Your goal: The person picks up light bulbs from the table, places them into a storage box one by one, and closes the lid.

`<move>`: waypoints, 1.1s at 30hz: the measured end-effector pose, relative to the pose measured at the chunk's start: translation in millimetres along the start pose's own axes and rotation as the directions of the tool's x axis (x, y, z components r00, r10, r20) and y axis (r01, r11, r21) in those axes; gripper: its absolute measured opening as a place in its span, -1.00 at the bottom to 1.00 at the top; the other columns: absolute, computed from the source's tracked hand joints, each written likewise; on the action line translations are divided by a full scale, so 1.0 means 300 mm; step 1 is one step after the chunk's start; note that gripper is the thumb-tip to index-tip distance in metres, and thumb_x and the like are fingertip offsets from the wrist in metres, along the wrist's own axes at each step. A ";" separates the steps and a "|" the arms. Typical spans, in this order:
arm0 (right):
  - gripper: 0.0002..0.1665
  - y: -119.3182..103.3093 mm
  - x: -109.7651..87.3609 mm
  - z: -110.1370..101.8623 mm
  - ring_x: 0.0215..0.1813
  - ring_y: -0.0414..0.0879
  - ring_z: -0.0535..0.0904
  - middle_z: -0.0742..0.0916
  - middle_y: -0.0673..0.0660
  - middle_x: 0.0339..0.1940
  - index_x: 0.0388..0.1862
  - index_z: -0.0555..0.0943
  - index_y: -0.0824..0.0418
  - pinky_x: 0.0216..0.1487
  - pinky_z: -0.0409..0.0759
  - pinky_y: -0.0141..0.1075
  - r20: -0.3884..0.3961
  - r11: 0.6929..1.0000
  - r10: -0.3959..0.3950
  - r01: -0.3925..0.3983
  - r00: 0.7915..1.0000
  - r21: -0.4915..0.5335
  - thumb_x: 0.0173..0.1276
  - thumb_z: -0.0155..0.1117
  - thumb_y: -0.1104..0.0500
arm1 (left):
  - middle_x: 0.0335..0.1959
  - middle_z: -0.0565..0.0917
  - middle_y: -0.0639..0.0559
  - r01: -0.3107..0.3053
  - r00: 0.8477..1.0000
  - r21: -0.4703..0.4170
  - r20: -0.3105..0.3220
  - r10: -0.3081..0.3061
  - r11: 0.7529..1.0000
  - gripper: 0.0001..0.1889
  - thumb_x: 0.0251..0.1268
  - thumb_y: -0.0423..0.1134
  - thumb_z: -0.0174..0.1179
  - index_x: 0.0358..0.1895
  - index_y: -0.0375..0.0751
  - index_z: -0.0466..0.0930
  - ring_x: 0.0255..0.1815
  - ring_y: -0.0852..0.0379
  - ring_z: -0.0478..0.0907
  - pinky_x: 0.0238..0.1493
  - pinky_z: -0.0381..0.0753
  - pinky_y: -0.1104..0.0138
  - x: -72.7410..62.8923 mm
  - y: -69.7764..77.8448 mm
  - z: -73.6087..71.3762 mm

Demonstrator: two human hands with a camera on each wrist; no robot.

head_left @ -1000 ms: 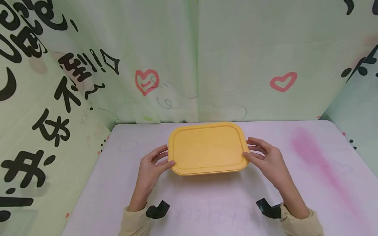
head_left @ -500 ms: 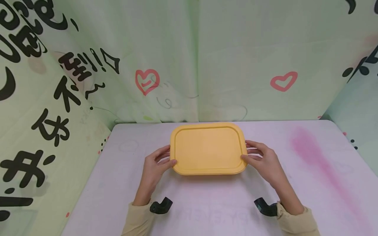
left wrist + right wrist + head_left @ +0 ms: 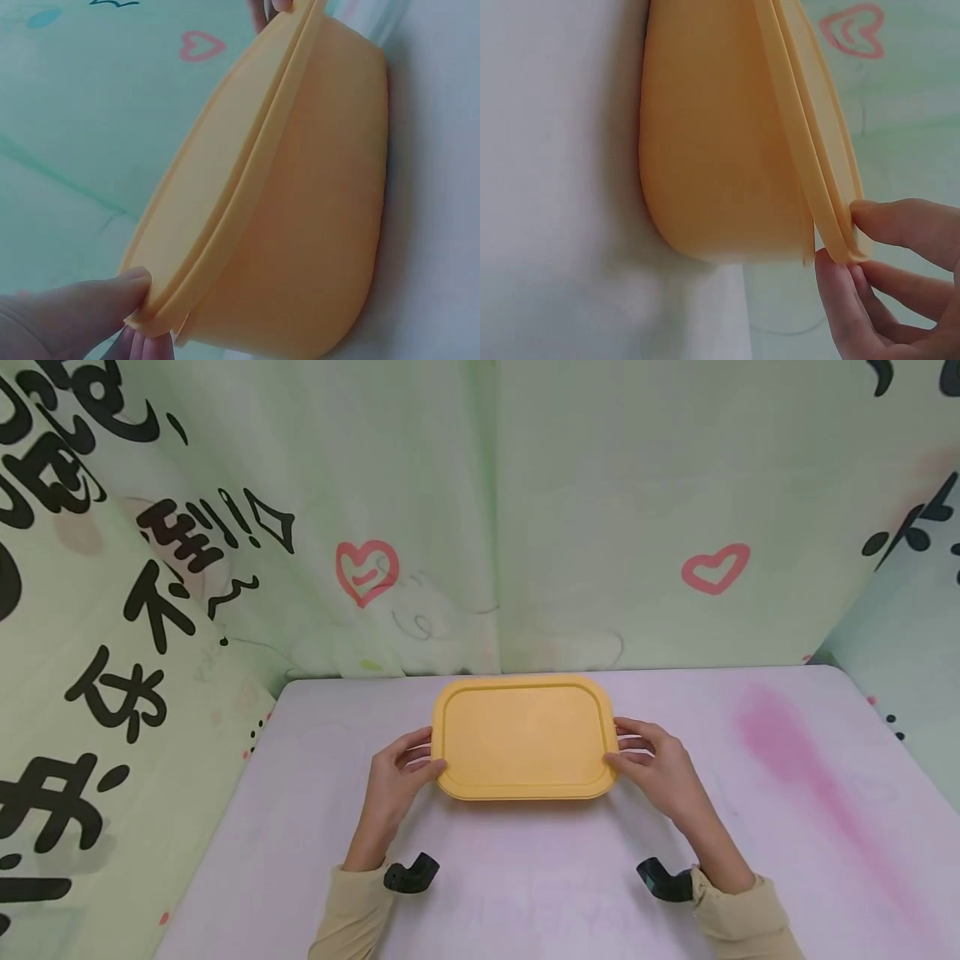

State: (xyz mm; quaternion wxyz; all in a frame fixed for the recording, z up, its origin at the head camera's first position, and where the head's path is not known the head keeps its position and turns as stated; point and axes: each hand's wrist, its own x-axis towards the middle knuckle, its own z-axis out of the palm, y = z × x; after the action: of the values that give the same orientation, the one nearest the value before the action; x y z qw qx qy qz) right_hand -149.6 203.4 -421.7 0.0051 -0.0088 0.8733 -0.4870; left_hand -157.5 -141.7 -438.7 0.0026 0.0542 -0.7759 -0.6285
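A yellow rectangular lid [image 3: 525,739] with rounded corners covers a deep yellow food box [image 3: 315,187] that stands on the table. In the head view the lid hides the box. My left hand [image 3: 401,777] pinches the lid's left end, thumb on top and fingers beneath. At the right end my right hand [image 3: 660,772] grips the lid the same way. The right wrist view has a narrow gap between the lid's edge and the box's rim [image 3: 808,244] beside the fingertips [image 3: 829,262].
The pale lilac table [image 3: 510,885] bears a long pink smear [image 3: 802,768] on the right. Light green cloth [image 3: 600,510] with red hearts and black writing hangs behind and at the sides. A black device [image 3: 412,873] sits on each wrist.
The lid, tilted at first, has levelled and come lower over the box. Both hands have moved with it, the right one shifting left. The head view has shifted slightly.
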 end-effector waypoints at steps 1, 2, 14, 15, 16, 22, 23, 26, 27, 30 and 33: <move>-0.31 -0.001 0.003 0.000 0.17 0.20 0.58 0.54 0.38 0.25 0.40 0.37 0.41 0.10 0.62 -0.32 -0.002 1.000 0.002 -0.002 1.000 -0.006 0.32 0.35 0.29 | 0.18 0.61 -0.11 0.001 1.000 0.004 -0.002 -0.001 1.000 -0.44 0.12 -0.36 0.45 0.25 -0.14 0.57 0.13 -0.02 0.60 0.03 0.64 0.42 0.004 -0.001 0.001; -0.31 -0.002 0.006 0.000 0.17 0.20 0.58 0.54 0.38 0.25 0.40 0.37 0.41 0.11 0.62 -0.29 -0.003 1.000 0.004 -0.005 1.000 -0.009 0.33 0.35 0.29 | 0.18 0.61 -0.10 0.001 1.000 0.006 -0.003 -0.001 1.000 -0.44 0.12 -0.36 0.44 0.25 -0.14 0.57 0.13 -0.01 0.60 0.03 0.64 0.42 0.008 -0.002 0.003; -0.32 -0.013 0.028 0.020 0.20 0.21 0.54 0.53 0.39 0.25 0.40 0.37 0.43 0.18 0.58 -0.02 -0.006 0.999 0.010 -0.010 1.000 -0.039 0.37 0.33 0.24 | 0.19 0.62 -0.07 -0.005 1.000 0.017 -0.003 0.005 1.000 -0.47 0.16 -0.38 0.41 0.25 -0.14 0.57 0.12 0.02 0.58 0.03 0.62 0.43 0.029 -0.007 0.001; -0.33 -0.013 0.031 0.021 0.20 0.21 0.54 0.52 0.39 0.26 0.40 0.37 0.43 0.18 0.58 -0.01 -0.006 0.999 0.010 -0.011 1.000 -0.042 0.37 0.33 0.24 | 0.19 0.62 -0.07 -0.005 1.000 0.019 -0.003 0.005 1.000 -0.47 0.17 -0.38 0.40 0.26 -0.14 0.57 0.11 0.02 0.58 0.03 0.62 0.42 0.032 -0.007 0.002; -0.33 -0.013 0.033 0.022 0.20 0.22 0.54 0.52 0.39 0.26 0.39 0.37 0.43 0.19 0.58 0.00 -0.008 0.999 0.009 -0.010 1.000 -0.042 0.37 0.33 0.25 | 0.19 0.62 -0.07 -0.004 1.000 0.019 -0.003 0.004 1.000 -0.47 0.17 -0.37 0.40 0.26 -0.14 0.57 0.11 0.03 0.58 0.04 0.62 0.41 0.034 -0.007 0.002; -0.35 -0.008 0.044 0.025 0.21 0.22 0.52 0.52 0.40 0.25 0.38 0.38 0.44 0.22 0.55 0.04 -0.008 0.999 0.002 -0.003 1.000 -0.041 0.38 0.31 0.26 | 0.18 0.62 -0.06 0.010 1.000 0.036 -0.019 -0.010 0.999 -0.49 0.19 -0.35 0.40 0.25 -0.13 0.58 0.11 0.04 0.58 0.08 0.63 0.32 0.046 -0.011 0.010; -0.36 -0.007 0.045 0.026 0.21 0.23 0.52 0.53 0.40 0.24 0.38 0.38 0.44 0.22 0.55 0.05 -0.006 0.999 0.003 -0.004 1.000 -0.040 0.38 0.30 0.25 | 0.17 0.62 -0.06 0.014 1.000 0.040 -0.021 -0.013 0.999 -0.49 0.19 -0.34 0.39 0.25 -0.13 0.58 0.10 0.04 0.58 0.07 0.64 0.32 0.048 -0.012 0.012; -0.37 -0.002 0.047 0.028 0.21 0.23 0.51 0.54 0.41 0.21 0.38 0.38 0.45 0.23 0.54 0.06 -0.003 0.999 0.010 -0.010 1.000 -0.040 0.39 0.29 0.25 | 0.17 0.62 -0.06 0.028 0.999 0.039 -0.023 -0.027 0.999 -0.51 0.20 -0.34 0.39 0.24 -0.14 0.59 0.10 0.03 0.57 0.02 0.64 0.35 0.052 -0.018 0.018; -0.37 0.000 0.047 0.029 0.21 0.23 0.51 0.54 0.41 0.21 0.38 0.38 0.45 0.23 0.54 0.06 0.001 0.999 0.013 -0.013 1.000 -0.041 0.39 0.28 0.25 | 0.17 0.61 -0.07 0.034 0.999 0.035 -0.022 -0.033 0.999 -0.52 0.21 -0.34 0.38 0.24 -0.15 0.59 0.10 0.02 0.57 0.00 0.65 0.37 0.053 -0.021 0.019; -0.37 0.006 0.046 0.031 0.21 0.23 0.51 0.54 0.41 0.21 0.37 0.38 0.45 0.22 0.54 0.05 0.007 0.999 0.018 -0.017 1.000 -0.042 0.40 0.28 0.25 | 0.19 0.60 -0.11 0.046 0.999 0.030 -0.019 -0.045 0.999 -0.52 0.22 -0.35 0.37 0.24 -0.19 0.59 0.11 -0.01 0.57 -0.03 0.65 0.40 0.056 -0.032 0.024; -0.38 0.012 0.045 0.032 0.21 0.23 0.51 0.54 0.41 0.23 0.38 0.39 0.44 0.22 0.54 0.05 0.012 0.999 0.019 -0.019 1.000 -0.045 0.40 0.28 0.24 | 0.21 0.59 -0.12 0.059 0.998 0.041 -0.024 -0.058 0.997 -0.53 0.25 -0.34 0.35 0.25 -0.20 0.58 0.12 -0.02 0.56 -0.03 0.65 0.40 0.061 -0.040 0.027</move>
State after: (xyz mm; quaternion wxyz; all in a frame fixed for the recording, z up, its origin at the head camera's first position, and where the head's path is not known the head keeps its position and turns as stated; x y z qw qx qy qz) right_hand -163.0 196.8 -429.8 0.0152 -0.0037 0.8840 -0.4673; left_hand -175.4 -137.8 -453.4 -0.0078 0.0840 -0.7870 -0.6112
